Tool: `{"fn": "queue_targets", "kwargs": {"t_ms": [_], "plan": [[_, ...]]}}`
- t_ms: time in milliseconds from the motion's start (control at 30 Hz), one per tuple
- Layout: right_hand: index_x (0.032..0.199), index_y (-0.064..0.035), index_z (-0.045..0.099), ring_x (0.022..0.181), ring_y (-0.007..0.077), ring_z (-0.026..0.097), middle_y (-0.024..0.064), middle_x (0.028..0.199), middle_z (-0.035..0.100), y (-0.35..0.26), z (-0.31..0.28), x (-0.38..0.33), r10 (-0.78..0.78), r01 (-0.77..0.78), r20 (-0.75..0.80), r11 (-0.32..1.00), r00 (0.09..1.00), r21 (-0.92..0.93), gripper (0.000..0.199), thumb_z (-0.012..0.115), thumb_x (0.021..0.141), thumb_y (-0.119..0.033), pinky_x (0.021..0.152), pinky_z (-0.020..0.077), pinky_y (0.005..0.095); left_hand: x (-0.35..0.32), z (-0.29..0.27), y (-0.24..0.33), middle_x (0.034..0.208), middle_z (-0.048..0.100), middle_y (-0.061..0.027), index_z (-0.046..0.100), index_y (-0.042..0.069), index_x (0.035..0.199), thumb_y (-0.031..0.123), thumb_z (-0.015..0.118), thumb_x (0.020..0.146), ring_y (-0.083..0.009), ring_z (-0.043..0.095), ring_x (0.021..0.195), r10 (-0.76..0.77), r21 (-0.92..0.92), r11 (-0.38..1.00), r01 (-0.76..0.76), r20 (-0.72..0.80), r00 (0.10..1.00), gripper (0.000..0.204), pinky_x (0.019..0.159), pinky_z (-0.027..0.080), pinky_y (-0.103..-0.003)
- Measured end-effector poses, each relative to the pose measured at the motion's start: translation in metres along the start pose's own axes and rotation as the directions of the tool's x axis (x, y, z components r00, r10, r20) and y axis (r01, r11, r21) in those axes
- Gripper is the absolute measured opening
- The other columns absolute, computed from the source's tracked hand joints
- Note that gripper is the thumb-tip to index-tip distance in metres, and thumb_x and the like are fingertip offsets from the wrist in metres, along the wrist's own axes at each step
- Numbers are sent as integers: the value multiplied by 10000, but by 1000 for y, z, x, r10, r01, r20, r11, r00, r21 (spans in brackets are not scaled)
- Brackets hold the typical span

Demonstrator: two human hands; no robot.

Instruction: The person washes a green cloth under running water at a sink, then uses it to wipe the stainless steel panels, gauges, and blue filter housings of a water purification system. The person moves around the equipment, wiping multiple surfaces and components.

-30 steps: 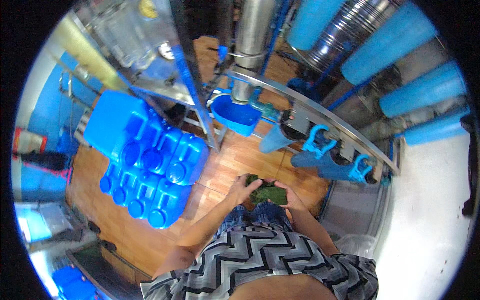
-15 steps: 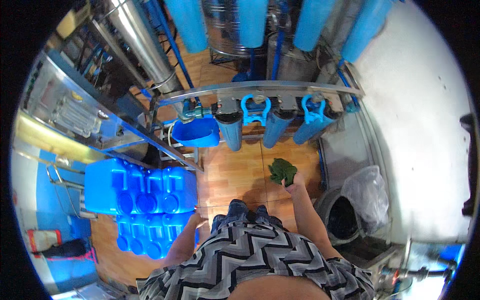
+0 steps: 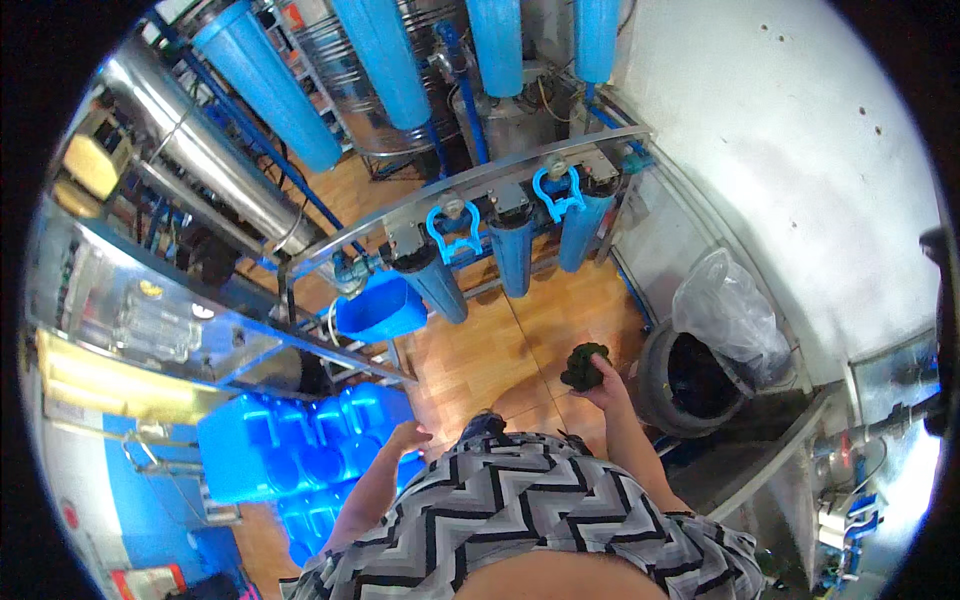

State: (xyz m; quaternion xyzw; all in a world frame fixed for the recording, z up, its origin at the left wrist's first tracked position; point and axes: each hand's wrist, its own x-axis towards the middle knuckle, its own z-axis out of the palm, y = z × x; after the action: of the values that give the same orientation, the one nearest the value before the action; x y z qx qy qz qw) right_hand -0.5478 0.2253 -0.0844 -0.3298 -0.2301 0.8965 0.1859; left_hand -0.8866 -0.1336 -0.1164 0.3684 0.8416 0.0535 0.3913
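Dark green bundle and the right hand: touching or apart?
Touching. The head view shows the right hand gripping the dark green bundle, its thumb lying over the bundle's right edge.

There is one steel rail (image 3: 375,220); above it, four tall light-blue cylinders (image 3: 385,65); to its left, one long steel tube (image 3: 205,145); along it, two ring-shaped clamps (image 3: 461,245); below it, three shorter blue housings (image 3: 512,255), one blue tub (image 3: 390,322), one dark green bundle (image 3: 580,368), one left hand (image 3: 408,437) and one right hand (image 3: 607,388); to its lower right, one grey bin (image 3: 655,375) and one plastic bag (image 3: 725,310); to its lower left, several blue jugs (image 3: 235,450), too overlapped to count.
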Motion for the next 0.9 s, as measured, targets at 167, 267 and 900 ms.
{"fn": "queue_targets", "kwargs": {"t_ms": [167, 267, 900], "plan": [[1166, -46, 589, 969, 274, 660, 123, 1075, 663, 26, 29, 46, 55, -90, -169, 974, 984, -206, 407, 698, 851, -279, 811, 552, 439, 45, -118, 69, 1070, 658, -191, 639, 45, 1096, 192, 644, 802, -376, 621, 984, 444, 176, 896, -408, -304, 843, 328, 857, 495, -444], [1130, -20, 594, 932, 246, 666, 123, 1054, 669, 52, 41, 87, 76, -69, -145, 996, 987, 48, 363, 692, 830, -200, 818, 551, 405, 65, -209, 106, 955, 663, -176, 642, 35, 958, 99, 613, 785, -369, 619, 888, 680, 370, 720, -588, -549, 486, 187, 812, 478, -462], [1321, -13, 487, 1164, 290, 521, 174, 1258, 552, 164, 256, 357, -234, 308, -428, 945, 873, 110, 728, 520, 881, -593, 998, 398, 387, 268, -412, 115, 1397, 445, -193, 492, 67, 1324, 434, 297, 1010, -383, 314, 1354, 504, 387, 851, -356, -407, 762, 521, 1116, 246, -450]]}}
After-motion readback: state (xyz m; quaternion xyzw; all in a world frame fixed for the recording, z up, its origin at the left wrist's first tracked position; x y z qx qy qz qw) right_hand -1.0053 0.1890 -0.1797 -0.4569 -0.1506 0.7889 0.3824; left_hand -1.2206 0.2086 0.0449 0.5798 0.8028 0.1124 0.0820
